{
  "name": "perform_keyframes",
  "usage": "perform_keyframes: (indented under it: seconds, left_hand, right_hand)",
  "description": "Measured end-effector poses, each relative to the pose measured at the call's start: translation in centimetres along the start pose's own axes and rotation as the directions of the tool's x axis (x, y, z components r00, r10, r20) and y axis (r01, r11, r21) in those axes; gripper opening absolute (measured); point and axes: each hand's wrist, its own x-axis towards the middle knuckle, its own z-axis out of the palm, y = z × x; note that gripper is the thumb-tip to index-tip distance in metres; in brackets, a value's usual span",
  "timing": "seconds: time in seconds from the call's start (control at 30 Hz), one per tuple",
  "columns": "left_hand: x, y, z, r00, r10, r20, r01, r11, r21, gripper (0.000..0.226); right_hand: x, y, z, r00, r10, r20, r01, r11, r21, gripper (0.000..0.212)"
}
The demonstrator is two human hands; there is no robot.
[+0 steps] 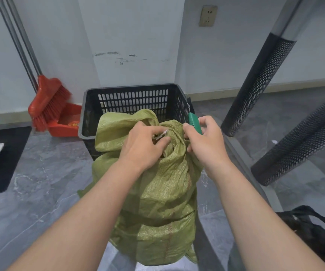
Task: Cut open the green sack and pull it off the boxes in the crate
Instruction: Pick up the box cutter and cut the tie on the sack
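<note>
Left hand (pixel 144 145) is pinching the tied neck of the sack (pixel 157 192), which is leaning out of the crate (pixel 130 90); right hand (pixel 204 139) is gripping the cutter (pixel 194 122). Still opening: next, blade to the tie.

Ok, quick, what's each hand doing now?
Left hand: closed, pinching the tie at the sack neck.
Right hand: closed on the green cutter.
</note>
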Motion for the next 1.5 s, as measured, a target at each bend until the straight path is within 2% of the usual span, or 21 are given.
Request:
perform_keyframes:
  seconds: [0.23,0.33,0.43,0.53,0.63,0.73,0.83,0.97,1.03,1.13,1.27,1.5]
  left_hand:
    - [0.6,1.5,1.8,0.997,0.026,-0.073,-0.038,0.986,-0.163,0.01]
    - [0.9,2.0,1.6,0.985,-0.071,-0.156,0.026,0.962,-0.273,0.012]
    - [1.5,2.4,0.6,0.94,-0.193,-0.281,0.065,0.912,-0.406,0.016]
    - [1.7,3.0,-0.2,0.904,-0.218,-0.368,0.001,0.861,-0.508,0.018]
    - [1.6,4.0,-0.5,0.91,-0.185,-0.37,-0.089,0.786,-0.612,0.014]
    - [1.4,5.3,-0.2,0.918,-0.127,-0.376,-0.156,0.755,-0.637,0.012]
    - [0.9,6.1,0.4,0.935,-0.105,-0.338,-0.156,0.736,-0.659,0.01]
    - [0.3,7.0,2.0,0.965,-0.109,-0.239,-0.088,0.723,-0.685,0.009]
    - [0.2,7.9,3.1,0.98,-0.123,-0.155,-0.02,0.716,-0.697,0.011]
    - [-0.1,9.1,4.8,0.98,-0.201,0.002,0.135,0.652,-0.747,0.008]
    - [-0.7,10.0,7.5,0.963,-0.257,0.083,0.23,0.619,-0.751,0.005]
    - [-0.9,9.3,14.6,0.971,-0.169,0.168,0.235,0.797,-0.557,0.008]
  right_hand:
    - [0.5,0.9,-0.6,1.0,0.016,-0.026,-0.014,0.998,0.064,0.013]
    - [0.9,1.6,-0.8,0.999,0.038,-0.017,-0.037,0.996,0.086,0.023]
    - [1.5,2.3,-1.0,0.997,0.083,0.003,-0.083,0.987,0.139,0.026]
    - [2.0,3.0,-1.3,0.996,0.091,0.011,-0.092,0.987,0.129,0.026]
    - [2.4,3.7,-1.5,0.994,0.106,0.012,-0.106,0.988,0.113,0.029]
    - [2.4,4.1,-2.1,0.992,0.126,0.005,-0.126,0.986,0.107,0.036]
    - [2.4,4.4,-3.3,0.987,0.153,-0.048,-0.146,0.982,0.123,0.028]
    - [2.9,5.2,-5.1,0.979,0.18,-0.092,-0.169,0.979,0.119,0.019]
    - [3.3,5.9,-6.1,0.981,0.174,-0.088,-0.168,0.983,0.069,0.014]
    - [4.1,7.5,-7.1,0.974,0.193,-0.122,-0.199,0.979,-0.037,0.008]
    - [4.7,9.9,-7.9,0.958,0.245,-0.146,-0.262,0.959,-0.112,0.013]
    - [5.7,15.4,-7.8,0.909,0.356,-0.218,-0.41,0.862,-0.3,0.04]
